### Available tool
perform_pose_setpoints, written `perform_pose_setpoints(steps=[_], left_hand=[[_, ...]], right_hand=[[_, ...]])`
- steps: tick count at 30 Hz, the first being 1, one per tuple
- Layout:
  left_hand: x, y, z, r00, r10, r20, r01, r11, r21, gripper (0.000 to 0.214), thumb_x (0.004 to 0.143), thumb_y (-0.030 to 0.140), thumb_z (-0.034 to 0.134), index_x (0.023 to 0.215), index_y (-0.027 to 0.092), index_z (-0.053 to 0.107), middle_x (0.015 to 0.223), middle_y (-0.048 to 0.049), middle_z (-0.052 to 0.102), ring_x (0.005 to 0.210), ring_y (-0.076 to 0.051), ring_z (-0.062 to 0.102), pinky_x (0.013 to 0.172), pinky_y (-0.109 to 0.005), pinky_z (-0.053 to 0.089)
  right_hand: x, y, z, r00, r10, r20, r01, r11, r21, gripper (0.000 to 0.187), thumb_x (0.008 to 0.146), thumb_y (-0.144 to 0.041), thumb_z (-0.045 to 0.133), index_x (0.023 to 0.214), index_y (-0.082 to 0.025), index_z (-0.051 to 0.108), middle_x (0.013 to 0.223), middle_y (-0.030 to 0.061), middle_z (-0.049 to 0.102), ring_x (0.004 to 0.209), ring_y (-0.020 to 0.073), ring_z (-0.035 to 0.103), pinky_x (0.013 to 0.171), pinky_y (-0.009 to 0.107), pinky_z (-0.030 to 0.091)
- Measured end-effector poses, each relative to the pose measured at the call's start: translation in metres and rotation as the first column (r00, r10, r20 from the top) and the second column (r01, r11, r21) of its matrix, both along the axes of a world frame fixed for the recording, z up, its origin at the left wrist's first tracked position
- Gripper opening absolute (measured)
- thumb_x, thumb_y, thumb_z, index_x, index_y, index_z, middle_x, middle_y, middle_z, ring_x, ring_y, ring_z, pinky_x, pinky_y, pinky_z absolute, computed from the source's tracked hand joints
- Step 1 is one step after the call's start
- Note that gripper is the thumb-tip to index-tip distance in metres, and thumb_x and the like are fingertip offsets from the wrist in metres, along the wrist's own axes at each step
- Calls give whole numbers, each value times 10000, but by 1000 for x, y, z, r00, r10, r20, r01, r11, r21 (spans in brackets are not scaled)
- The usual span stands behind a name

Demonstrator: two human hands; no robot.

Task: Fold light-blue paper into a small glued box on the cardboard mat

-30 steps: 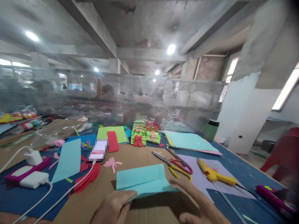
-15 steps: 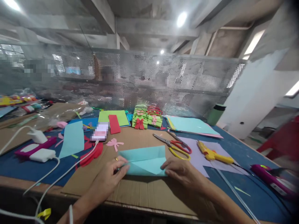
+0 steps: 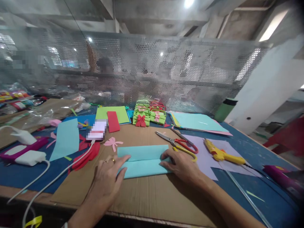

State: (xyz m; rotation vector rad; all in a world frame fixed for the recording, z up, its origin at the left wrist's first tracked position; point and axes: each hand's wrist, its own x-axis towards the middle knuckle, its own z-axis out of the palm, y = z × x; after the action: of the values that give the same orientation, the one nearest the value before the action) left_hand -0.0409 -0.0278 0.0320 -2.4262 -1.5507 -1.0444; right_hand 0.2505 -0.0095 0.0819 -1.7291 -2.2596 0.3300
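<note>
A light blue sheet of paper (image 3: 142, 160), folded lengthwise, lies on a brown cardboard sheet (image 3: 147, 196) in front of me. My left hand (image 3: 110, 175) lies flat on its left end, fingers stretched out, rings on them. My right hand (image 3: 181, 164) presses down on its right end with the fingers spread flat. Neither hand grips anything. A pink paper bow (image 3: 112, 143) lies just beyond the paper on the left.
Red and yellow scissors (image 3: 181, 145) and a yellow glue gun (image 3: 222, 155) lie to the right. Green paper baskets (image 3: 148, 115), coloured paper sheets (image 3: 197, 122), a phone (image 3: 96, 130), chargers with white cables (image 3: 29, 156) and a green cup (image 3: 226, 109) stand around. A perforated metal screen (image 3: 142, 69) closes the back; people sit behind it.
The view tilted down. The paper's lower flap has been folded flat, and both hands moved from pinching its ends to pressing flat on it.
</note>
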Motion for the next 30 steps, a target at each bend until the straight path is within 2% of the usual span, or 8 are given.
perform_pose_setpoints(steps=[6, 10, 14, 18, 24, 30], left_hand=[[-3, 1, -4, 998, 27, -65, -31, 997, -72, 374, 932, 238, 446, 1242, 278, 650, 999, -72, 699, 916, -269, 605, 751, -379, 399], [-4, 5, -7, 998, 37, -42, -43, 990, -132, 397, 953, 285, 400, 1276, 268, 630, 957, -67, 704, 881, -252, 619, 735, -360, 415], [-3, 8, 1, 994, 77, -78, -91, 975, -202, 439, 948, 309, 349, 1265, 250, 646, 922, -78, 715, 827, -260, 631, 724, -377, 434], [0, 11, 9, 984, 84, -160, -131, 941, -312, 479, 920, 295, 342, 1294, 214, 630, 938, -98, 732, 856, -277, 654, 732, -391, 453], [-1, 12, -8, 978, 138, -154, -162, 975, -153, 460, 938, 297, 341, 1289, 201, 622, 938, -107, 730, 810, -272, 650, 721, -393, 453], [-5, 12, -5, 977, 97, -190, -134, 972, -192, 421, 942, 289, 378, 1281, 210, 615, 941, -89, 738, 806, -264, 664, 700, -376, 454]], right_hand=[[-2, 0, -5, 993, -110, -36, 109, 994, -11, 230, 850, -414, 645, 989, -241, 582, 801, -11, 611, 720, 174, 569, 607, 275, 354], [1, 0, -9, 985, -119, -125, 118, 993, -21, 204, 870, -376, 613, 1013, -243, 550, 802, -23, 585, 708, 163, 558, 623, 279, 385], [4, 0, -12, 976, -116, -185, 113, 993, -28, 143, 894, -318, 556, 1005, -232, 529, 794, -21, 577, 712, 159, 553, 636, 286, 400], [1, 0, -13, 975, -172, -144, 172, 985, -11, 160, 859, -295, 596, 991, -231, 534, 784, -24, 584, 710, 162, 570, 616, 283, 388], [-1, -2, -12, 975, -176, -133, 181, 983, 19, 150, 867, -310, 576, 984, -227, 530, 772, -11, 596, 705, 175, 591, 596, 283, 382], [-3, -5, -13, 971, -173, -165, 186, 980, 65, 92, 869, -254, 537, 955, -227, 520, 759, -5, 602, 691, 170, 593, 614, 280, 399]])
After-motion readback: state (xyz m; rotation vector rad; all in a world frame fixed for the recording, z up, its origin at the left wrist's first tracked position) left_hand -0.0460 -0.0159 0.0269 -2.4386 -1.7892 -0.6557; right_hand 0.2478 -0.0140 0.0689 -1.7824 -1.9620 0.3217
